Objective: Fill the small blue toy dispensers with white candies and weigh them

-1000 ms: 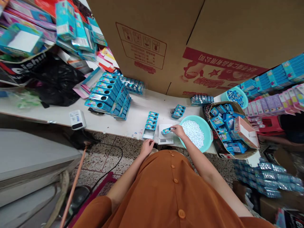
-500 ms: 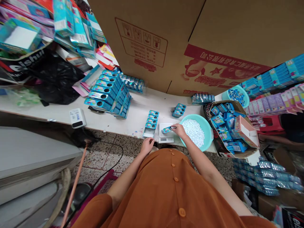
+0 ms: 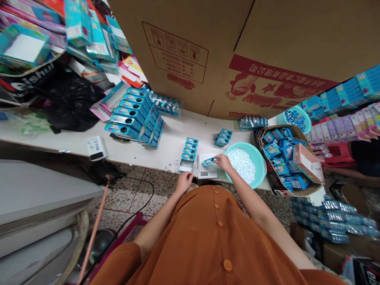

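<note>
A small blue tin [image 3: 208, 162] lies on a white digital scale [image 3: 207, 170] at the front edge of the white table [image 3: 166, 148]. My right hand [image 3: 223, 162] reaches over the scale and its fingertips pinch the tin's right end. Just right of that hand sits a teal bowl [image 3: 261, 168] filled with small white pellets [image 3: 243, 164]. My left hand [image 3: 184, 182] rests loosely curled below the table edge, against my orange dress, holding nothing. A short row of blue tins [image 3: 189, 150] stands left of the scale.
A big stack of blue tins [image 3: 133, 116] stands at left, a small group of tins [image 3: 223, 138] behind the scale. An open carton of blue packs [image 3: 282, 158] sits right of the bowl, large cardboard boxes [image 3: 237, 51] behind. A white device [image 3: 95, 148] lies at the table's left edge.
Almost nothing has moved. My right hand stays on the tin on the scale and my left hand stays at the table edge; only the view shifted slightly.
</note>
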A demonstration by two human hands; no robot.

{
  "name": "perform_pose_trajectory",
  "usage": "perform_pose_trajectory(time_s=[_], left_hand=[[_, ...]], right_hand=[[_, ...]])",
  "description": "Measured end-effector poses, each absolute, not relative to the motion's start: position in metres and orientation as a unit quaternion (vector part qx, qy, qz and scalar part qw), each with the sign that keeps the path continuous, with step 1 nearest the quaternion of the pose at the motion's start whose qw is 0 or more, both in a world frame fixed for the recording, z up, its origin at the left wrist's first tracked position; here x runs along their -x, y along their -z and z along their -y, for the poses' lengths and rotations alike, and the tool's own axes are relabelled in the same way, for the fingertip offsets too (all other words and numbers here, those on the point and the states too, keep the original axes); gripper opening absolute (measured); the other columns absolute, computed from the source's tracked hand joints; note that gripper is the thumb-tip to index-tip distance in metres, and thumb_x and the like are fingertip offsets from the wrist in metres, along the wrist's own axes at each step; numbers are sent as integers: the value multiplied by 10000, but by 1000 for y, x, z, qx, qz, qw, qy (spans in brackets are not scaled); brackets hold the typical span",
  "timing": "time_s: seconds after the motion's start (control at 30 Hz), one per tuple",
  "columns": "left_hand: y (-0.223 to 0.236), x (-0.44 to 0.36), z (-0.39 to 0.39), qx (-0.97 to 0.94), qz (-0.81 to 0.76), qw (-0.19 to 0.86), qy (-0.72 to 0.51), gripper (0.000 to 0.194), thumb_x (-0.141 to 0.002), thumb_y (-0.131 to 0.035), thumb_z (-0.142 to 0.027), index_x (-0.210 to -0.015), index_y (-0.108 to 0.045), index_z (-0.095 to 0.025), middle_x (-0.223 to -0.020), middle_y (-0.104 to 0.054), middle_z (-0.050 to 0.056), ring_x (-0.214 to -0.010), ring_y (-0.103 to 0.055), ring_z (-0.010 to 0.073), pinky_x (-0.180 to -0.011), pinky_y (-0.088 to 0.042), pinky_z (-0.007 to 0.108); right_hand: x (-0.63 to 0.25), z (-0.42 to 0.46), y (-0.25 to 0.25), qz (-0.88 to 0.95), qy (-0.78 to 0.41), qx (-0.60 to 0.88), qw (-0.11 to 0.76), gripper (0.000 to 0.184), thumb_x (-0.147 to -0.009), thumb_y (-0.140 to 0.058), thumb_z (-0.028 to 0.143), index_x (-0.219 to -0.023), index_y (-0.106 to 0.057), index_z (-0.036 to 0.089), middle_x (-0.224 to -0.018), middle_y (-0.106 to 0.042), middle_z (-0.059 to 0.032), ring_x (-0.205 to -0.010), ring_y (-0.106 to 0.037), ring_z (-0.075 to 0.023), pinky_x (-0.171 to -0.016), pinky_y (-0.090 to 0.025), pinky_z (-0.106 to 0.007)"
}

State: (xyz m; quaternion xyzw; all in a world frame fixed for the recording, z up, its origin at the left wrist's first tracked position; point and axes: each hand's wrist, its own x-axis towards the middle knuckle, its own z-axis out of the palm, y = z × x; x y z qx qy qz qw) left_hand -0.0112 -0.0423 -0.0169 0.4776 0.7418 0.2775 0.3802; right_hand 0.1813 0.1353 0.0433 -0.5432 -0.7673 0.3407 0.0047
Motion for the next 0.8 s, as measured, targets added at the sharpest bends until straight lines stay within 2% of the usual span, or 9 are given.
perform_pose_trajectory(time_s=[0.63, 0.8], left_hand=[[16, 11, 43, -483, -741, 378, -273, 211, -819, -462, -308, -835, -632, -183, -869, -669, 75, -836, -599, 198, -811, -455, 324], [15, 11, 43, -481, -740, 381, -275, 204, -817, -466, -309, -833, -629, -188, -869, -670, 75, -840, -597, 201, -809, -457, 328]], right_hand=[[-182, -135, -45, 783, -324, 531, 0, 228, -736, -597, 155, -921, -722, 204, -937, -697, -62, -807, -616, -176, -796, -460, -267], [-185, -137, -42, 746, -365, 555, 40, 202, -714, -602, 189, -873, -724, 212, -916, -708, -43, -811, -624, -182, -797, -471, -280]])
